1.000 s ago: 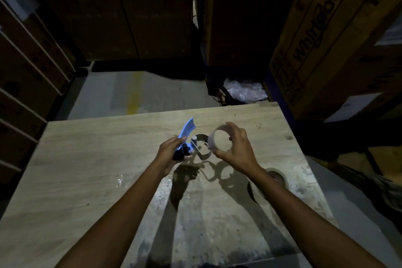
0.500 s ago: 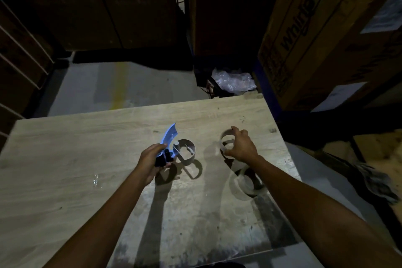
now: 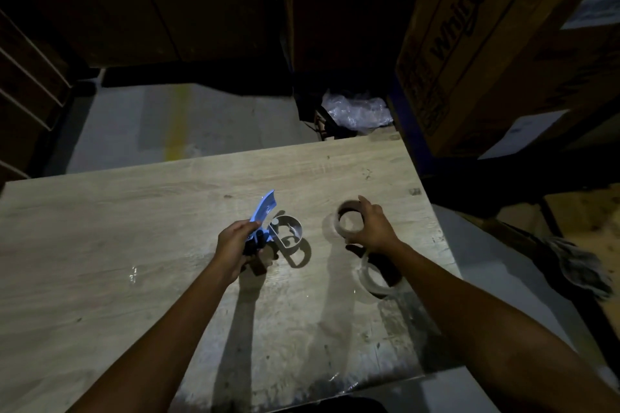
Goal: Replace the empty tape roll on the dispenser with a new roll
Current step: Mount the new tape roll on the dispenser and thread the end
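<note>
Cardboard core (image 3: 350, 221), light and stiff, sits under the right hand's (image 3: 372, 226) curled fingertips; left hand (image 3: 235, 243) grips the dispenser (image 3: 268, 225) handle.

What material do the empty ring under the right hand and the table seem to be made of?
Empty ring: probably cardboard, matte, with a dull brown inner wall. Table: wood or a wood-look laminate, pale with visible grain lines, scuffed near the front; which one cannot be told.

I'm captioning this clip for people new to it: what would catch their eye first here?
The bright blue tape dispenser, gripped in the left hand over the middle of the wooden table, stands out in the dim room. To its right, the right hand rests on an empty cardboard tape core on the table, with a clear tape roll lying just nearer the person.
</note>
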